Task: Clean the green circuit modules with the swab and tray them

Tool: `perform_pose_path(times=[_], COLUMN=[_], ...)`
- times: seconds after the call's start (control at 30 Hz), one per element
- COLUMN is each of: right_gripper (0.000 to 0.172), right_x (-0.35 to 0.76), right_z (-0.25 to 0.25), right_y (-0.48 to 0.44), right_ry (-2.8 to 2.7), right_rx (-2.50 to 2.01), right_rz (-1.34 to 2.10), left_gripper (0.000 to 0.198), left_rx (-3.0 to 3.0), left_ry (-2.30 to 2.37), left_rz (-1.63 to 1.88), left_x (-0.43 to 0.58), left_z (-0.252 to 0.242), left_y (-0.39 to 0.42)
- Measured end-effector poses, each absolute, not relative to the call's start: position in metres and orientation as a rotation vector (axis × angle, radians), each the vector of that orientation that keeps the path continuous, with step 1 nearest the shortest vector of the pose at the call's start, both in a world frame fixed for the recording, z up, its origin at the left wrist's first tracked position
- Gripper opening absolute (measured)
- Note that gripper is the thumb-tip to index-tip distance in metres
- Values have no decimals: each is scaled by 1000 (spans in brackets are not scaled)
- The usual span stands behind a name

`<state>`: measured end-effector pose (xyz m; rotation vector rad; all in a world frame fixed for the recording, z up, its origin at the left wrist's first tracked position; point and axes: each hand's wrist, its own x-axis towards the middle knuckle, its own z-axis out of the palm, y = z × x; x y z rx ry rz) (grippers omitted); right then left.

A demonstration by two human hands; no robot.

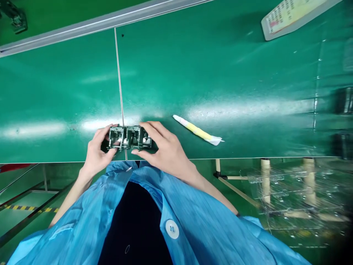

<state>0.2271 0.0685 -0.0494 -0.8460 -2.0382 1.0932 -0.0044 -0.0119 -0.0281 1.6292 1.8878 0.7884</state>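
Close to the front edge of the green table is a dark, open-framed plastic part (130,137) with several box-like compartments and small shiny pieces inside. My left hand (99,149) grips its left end, thumb at the near side and fingers at the far side. My right hand (164,145) holds the right end in the same way, with the thumb along the near edge. Parts of its two ends are hidden behind my fingers. To the right of my right hand lies a slim white tool with a yellow middle (199,131), apart from both hands.
The green table (215,73) has a seam running across it by the part. A pale labelled container (292,16) stands at the back right. Dark objects (343,101) sit at the right edge. Beyond the metal rail (91,29) is another dark part (18,18). Clear plastic trays (298,198) are below right.
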Motion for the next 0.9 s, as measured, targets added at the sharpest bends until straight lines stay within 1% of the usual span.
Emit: perform_pose_path(times=[0.03, 0.07, 0.17, 0.2, 0.23, 0.3, 0.4, 0.47, 0.57, 0.63, 0.7, 0.77, 0.8, 0.83, 0.9], right_gripper=[60, 60, 57, 57, 57, 58, 57, 55, 54, 55, 56, 56, 56, 56, 57], right_x=[225, 223, 223, 224, 225, 226, 232, 237, 246, 249, 249, 247, 246, 246, 249], right_z=[-47, -45, -45, -46, -47, -48, -49, -49, -50, -51, -53, -55, -56, -56, -56], right_y=[67, 65, 63, 63, 63, 64, 67, 68, 67, 64, 61, 58, 57, 57, 58], right_ry=[-2050, -2061, -2068, -2060, -2049, -2044, -2047, -2033, -2001, -1986, -1971, -1959, -1955, -1953, -1947], right_rx=[-809, -784, -801, -824, -843, -866, -933, -1004, -1073, -1096, -1107, -1122, -1120, -1115, -1105], right_rz=[1093, 1090, 1066, 1064, 1067, 1083, 1049, 977, 892, 892, 924, 971, 990, 1004, 1002], left_gripper=[53, 57, 81, 84, 85, 81, 73, 77, 85, 88, 95, 105, 107, 104, 86], left_rx=[1623, 1615, 1575, 1552, 1529, 1499, 1544, 1635, 1771, 1790, 1787, 1803, 1819, 1835, 1850], left_ry=[1887, 1862, 1736, 1707, 1692, 1705, 1735, 1724, 1652, 1584, 1525, 1517, 1529, 1556, 1614], left_rz=[788, 775, 694, 679, 677, 734, 942, 1002, 803, 594, 437, 378, 385, 416, 519], left_x=[-3, -3, -9, -11, -12, -13, -11, -9, -7, -6, -4, 0, 2, 5, 10], left_z=[-27, -25, -16, -15, -15, -20, -30, -32, -23, -14, -5, -2, -2, -3, -8], left_y=[-11, -11, -13, -14, -15, -17, -17, -17, -18, -20, -22, -22, -21, -20, -17])
